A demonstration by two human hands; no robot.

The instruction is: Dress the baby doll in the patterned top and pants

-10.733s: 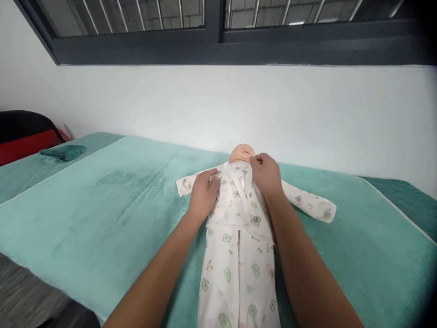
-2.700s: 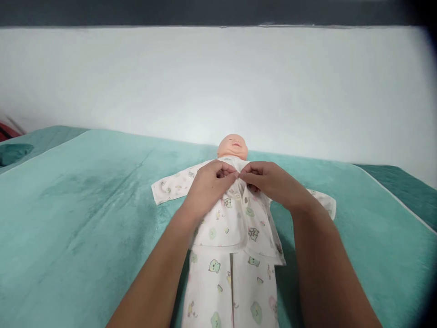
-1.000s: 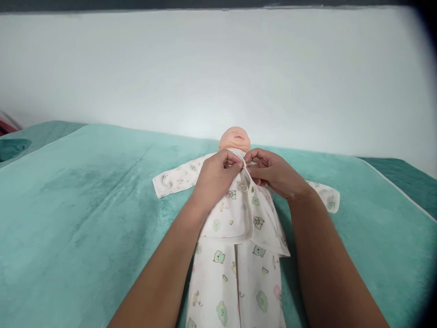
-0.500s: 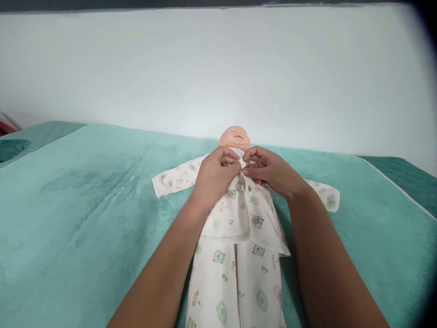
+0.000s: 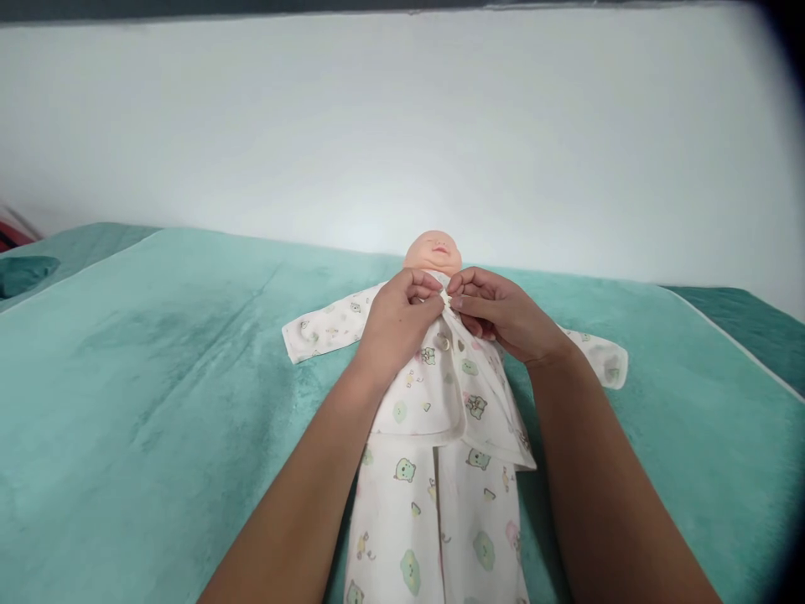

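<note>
A baby doll (image 5: 433, 250) lies on its back, dressed in a white printed jacket (image 5: 418, 394) and matching pants (image 5: 402, 520). My left hand (image 5: 402, 323) pinches the jacket's front edge just below the doll's chin. Opposite it, my right hand (image 5: 496, 310) grips the other side of the front opening between thumb and fingers. The fingertips of both hands almost meet at the upper chest and partly hide the button there. Below them a round button (image 5: 442, 341) shows on the jacket front. Both jacket sleeves stretch out sideways, and the lower front hangs apart.
Beneath the doll spreads a teal plush blanket (image 5: 189, 377). A white wall (image 5: 402, 126) rises behind the doll's head. Darker teal quilted cloth (image 5: 748, 327) shows at the right edge, and a red item (image 5: 12, 237) sits at the far left.
My right thumb and fingers have shifted slightly at the jacket's upper front, closer to the button, which is now more covered. My left hand keeps nearly the same place.
</note>
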